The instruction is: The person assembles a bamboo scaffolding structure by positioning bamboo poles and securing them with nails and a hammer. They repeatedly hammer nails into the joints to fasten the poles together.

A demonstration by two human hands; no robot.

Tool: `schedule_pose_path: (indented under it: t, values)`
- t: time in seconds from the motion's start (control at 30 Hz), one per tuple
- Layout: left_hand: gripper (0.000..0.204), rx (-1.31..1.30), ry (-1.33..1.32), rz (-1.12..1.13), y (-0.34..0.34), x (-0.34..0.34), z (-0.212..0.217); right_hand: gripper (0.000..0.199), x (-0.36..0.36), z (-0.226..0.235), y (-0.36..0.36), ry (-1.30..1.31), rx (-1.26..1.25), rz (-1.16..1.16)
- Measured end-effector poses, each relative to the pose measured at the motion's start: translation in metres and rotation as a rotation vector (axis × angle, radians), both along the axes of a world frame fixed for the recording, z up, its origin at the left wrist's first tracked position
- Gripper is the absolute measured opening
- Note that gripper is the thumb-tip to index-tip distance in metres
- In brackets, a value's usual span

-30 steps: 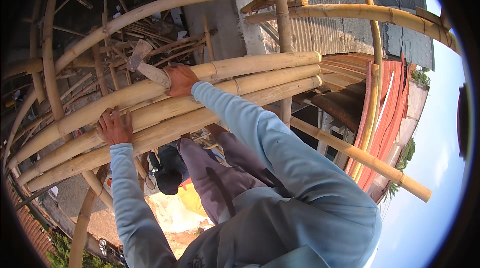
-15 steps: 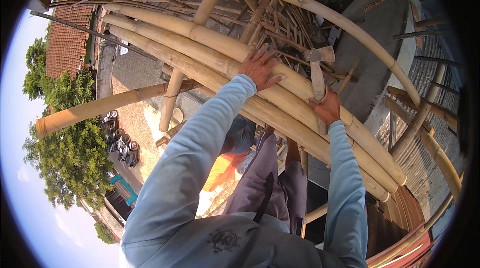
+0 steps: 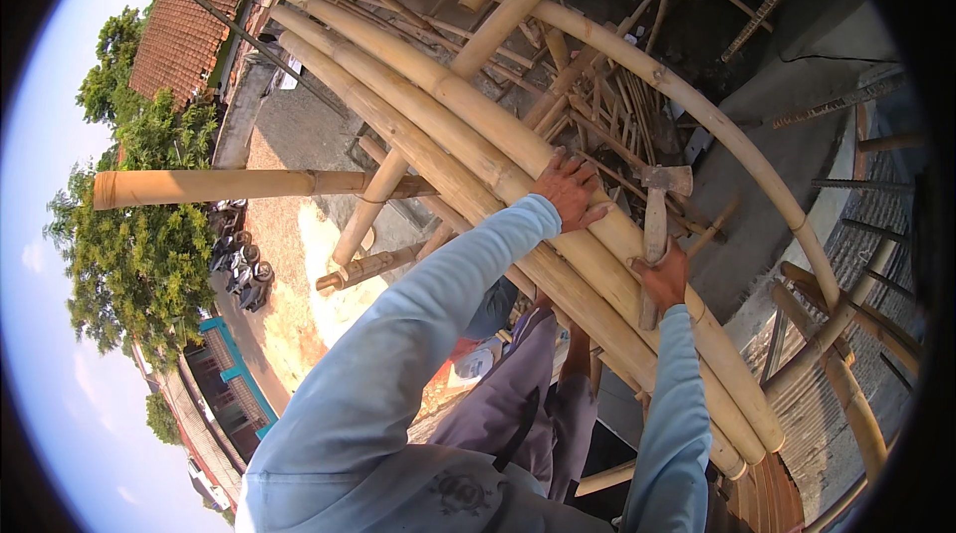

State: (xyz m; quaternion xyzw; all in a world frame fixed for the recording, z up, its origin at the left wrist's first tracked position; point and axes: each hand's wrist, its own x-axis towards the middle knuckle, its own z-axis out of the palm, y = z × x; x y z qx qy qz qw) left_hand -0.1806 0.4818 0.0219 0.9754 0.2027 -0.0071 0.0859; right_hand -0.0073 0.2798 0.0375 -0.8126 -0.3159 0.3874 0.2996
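Three long, pale bamboo poles (image 3: 478, 113) lie side by side, slanting from upper left to lower right in front of me. My left hand (image 3: 573, 195) rests palm down on the farthest pole, fingers a little apart and holding nothing. To its right, my right hand (image 3: 663, 274) wraps round the handle of a hatchet (image 3: 654, 224) and sits over the same pole. The hatchet's worn metal head points away from me, and its handle end comes out below my fist, lying over the poles.
A curved bamboo pole (image 3: 687, 95) arches beyond the bundle. Thicker bamboo cross-poles (image 3: 523, 5) pass under it, and one cut pole (image 3: 219, 188) juts out left. Rebar rods (image 3: 846, 100) stick out at right. Far below are sandy ground (image 3: 289, 254), parked motorcycles (image 3: 242, 269) and loose sticks.
The view has turned, so the poles and ground appear shifted and steeper. Both hands keep their places on the poles, the right still gripping the hatchet.
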Motion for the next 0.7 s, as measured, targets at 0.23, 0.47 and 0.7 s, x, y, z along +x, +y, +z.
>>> schedule_pose_path:
  t: [0.23, 0.47, 0.7]
  values:
    - [0.055, 0.012, -0.098, 0.000, -0.018, 0.006, -0.005, 0.052, -0.001, -0.001, -0.002, 0.017, 0.036, 0.000]
    - [0.043, 0.006, -0.095, -0.058, -0.015, 0.015, 0.001, 0.059, -0.002, 0.022, -0.083, -0.410, -0.020, -0.172]
    - [0.043, 0.062, -0.031, -0.121, -0.007, 0.012, -0.021, 0.054, -0.018, 0.037, -0.223, -0.402, -0.147, -0.679]
